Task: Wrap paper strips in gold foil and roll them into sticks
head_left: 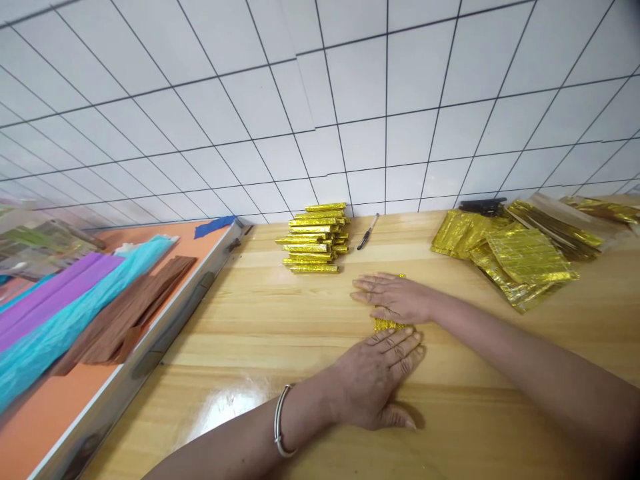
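Observation:
A piece of shiny gold foil lies on the wooden table, mostly hidden beneath my hands. My right hand is spread flat over its far part, fingers pointing left. Nearer to me, my left hand rests flat with its fingertips at the foil's near edge and its thumb out on the wood. A silver bangle circles the left wrist. Beyond my hands, a stack of narrow folded gold foil strips sits close to the wall.
A pen lies right of the stack. Gold foil sheets are heaped at the back right by a black object. At left, an orange surface with a raised edge bears brown, turquoise and purple crepe-like sheets. White tiled wall behind.

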Available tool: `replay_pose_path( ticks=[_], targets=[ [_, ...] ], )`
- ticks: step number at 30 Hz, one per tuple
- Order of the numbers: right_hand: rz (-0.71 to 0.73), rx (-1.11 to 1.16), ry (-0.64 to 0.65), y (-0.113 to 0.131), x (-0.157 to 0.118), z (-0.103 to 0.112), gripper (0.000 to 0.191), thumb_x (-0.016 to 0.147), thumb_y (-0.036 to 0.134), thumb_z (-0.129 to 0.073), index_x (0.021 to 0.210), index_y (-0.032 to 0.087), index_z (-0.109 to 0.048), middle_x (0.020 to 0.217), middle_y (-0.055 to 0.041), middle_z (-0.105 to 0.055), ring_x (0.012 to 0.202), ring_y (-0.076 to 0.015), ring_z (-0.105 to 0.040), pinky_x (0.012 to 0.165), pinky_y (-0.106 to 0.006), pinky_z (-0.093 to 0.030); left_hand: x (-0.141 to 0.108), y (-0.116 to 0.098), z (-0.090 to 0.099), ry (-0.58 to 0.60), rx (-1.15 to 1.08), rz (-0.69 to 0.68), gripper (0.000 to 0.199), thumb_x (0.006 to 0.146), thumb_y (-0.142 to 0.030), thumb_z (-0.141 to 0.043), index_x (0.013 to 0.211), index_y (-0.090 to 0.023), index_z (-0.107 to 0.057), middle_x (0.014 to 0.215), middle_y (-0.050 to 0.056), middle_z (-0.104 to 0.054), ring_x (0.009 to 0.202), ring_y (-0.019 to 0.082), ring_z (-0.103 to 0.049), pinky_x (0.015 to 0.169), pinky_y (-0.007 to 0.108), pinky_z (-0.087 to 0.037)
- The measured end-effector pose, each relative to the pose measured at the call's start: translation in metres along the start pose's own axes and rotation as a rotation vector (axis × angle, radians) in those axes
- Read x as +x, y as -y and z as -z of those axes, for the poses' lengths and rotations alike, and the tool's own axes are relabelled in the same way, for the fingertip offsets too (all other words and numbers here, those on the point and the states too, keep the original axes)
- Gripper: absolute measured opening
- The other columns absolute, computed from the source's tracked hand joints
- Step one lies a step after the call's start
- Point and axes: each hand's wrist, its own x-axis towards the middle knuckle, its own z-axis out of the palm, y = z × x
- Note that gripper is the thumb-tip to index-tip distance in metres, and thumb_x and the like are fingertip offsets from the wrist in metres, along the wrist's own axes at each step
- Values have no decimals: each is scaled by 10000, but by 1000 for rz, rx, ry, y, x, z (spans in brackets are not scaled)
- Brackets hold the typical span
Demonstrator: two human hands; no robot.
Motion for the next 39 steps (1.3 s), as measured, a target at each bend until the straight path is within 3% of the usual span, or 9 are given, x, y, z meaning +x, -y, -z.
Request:
replay_pose_path(
  ticks=[6,11,17,20,22,24,28,35,39],
  targets=[
    [-50,-96,-49,-26,14,2,521,923,447,-295,1400,238,-266,1492,-56,-150,1354,-212,-152,1081,-405,-132,-7,-13,-1,19,-38,-3,875,806,-628,-402,1418,-69,-121,1483,158,-57,1368,285,-31,1123,420,-81],
    [-83,-131,-65,-33,19,1,523,924,459,-273,1400,242,-267,1488,-60,-175,1350,-216,-166,1070,-407,-150,-17,-18,19,68,-137,-174,699,881,-521,-355,1412,-98,-185,1476,121,-160,1364,222,-134,1125,346,-154],
    [-83,-141,-72,-40,21,-4,525,911,453,-338,1391,247,-286,1485,-71,-184,1352,-214,-161,1068,-404,-146,6,35,42,-119,-83,-166,528,925,-392,-320,1377,-121,-296,1419,111,-326,1358,191,-179,1115,362,-184],
    [-70,-144,-56,-43,21,-5,520,902,420,-392,1385,251,-298,1481,-72,-201,1352,-210,-161,1063,-398,-155,18,59,37,-121,-54,-131,472,944,-359,-256,1367,-160,-322,1393,75,-383,1349,166,-209,1111,347,-186],
    [-51,-138,-77,-42,21,-5,516,907,404,-388,1388,243,-292,1480,-71,-205,1351,-204,-163,1065,-389,-153,22,63,28,-71,13,-118,525,926,-435,-276,1381,-175,-293,1436,62,-306,1372,203,-107,1117,391,-135],
    [-47,-128,-103,-40,20,-5,509,917,407,-356,1391,235,-288,1480,-68,-203,1349,-199,-169,1067,-384,-148,21,57,19,-41,81,-71,658,890,-532,-305,1411,-145,-201,1469,91,-205,1375,239,-51,1118,426,-65],
    [-70,-107,-109,-37,18,-4,517,916,439,-328,1392,241,-286,1484,-58,-187,1346,-209,-181,1068,-396,-144,15,37,7,-9,90,-57,798,841,-605,-347,1421,-102,-131,1488,125,-80,1373,252,-37,1119,402,-79],
    [-56,-144,-118,-38,16,-5,514,917,442,-307,1392,245,-284,1472,-59,-228,1339,-200,-207,1064,-395,-163,1,7,3,7,44,-18,840,813,-647,-353,1416,-97,-154,1482,149,-98,1369,270,-73,1115,419,-96],
    [-161,-244,-141,-41,18,-6,491,912,425,-316,1369,246,-338,1446,-58,-298,1318,-180,-265,1044,-369,-213,-6,-6,0,-19,33,-31,838,812,-648,-353,1411,-93,-165,1474,165,-127,1367,276,-82,1107,435,-126]
  ],
)
